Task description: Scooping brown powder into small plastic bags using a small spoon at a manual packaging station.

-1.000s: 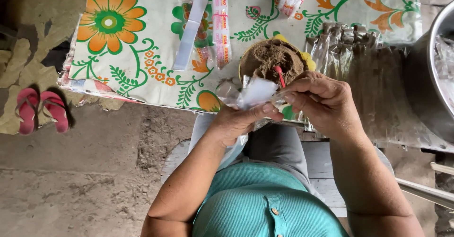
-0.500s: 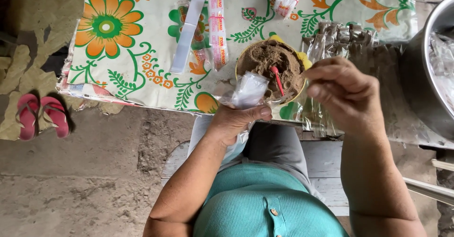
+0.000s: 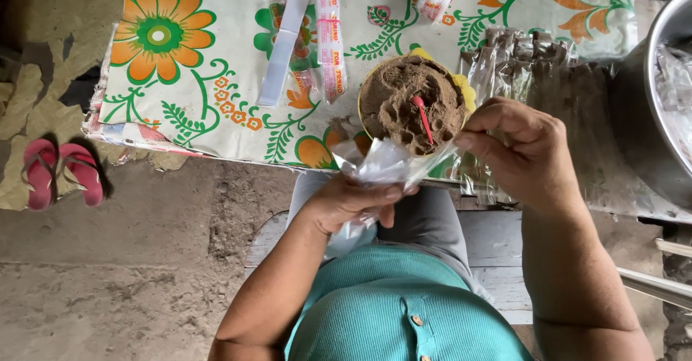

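My left hand (image 3: pixel 353 201) grips a small clear plastic bag (image 3: pixel 380 165) just below the table's near edge. My right hand (image 3: pixel 525 152) pinches the bag's right rim, holding its mouth apart. Right behind the bag stands a yellow bowl (image 3: pixel 465 91) heaped with brown powder (image 3: pixel 404 101), and a red spoon (image 3: pixel 422 116) sticks in the powder. Both hands hover in front of the bowl, over my lap.
A flowered tablecloth (image 3: pixel 216 65) covers the table. On it lie a white strip (image 3: pixel 285 40), packets of red-and-white sachets (image 3: pixel 329 37), and a pile of clear filled bags (image 3: pixel 519 55). A large metal basin (image 3: pixel 659 109) stands at the right. Pink sandals (image 3: pixel 61 174) lie on the floor at left.
My right hand has left the red spoon in the powder and come down to the bag's rim. The left hand has kept hold of the bag.
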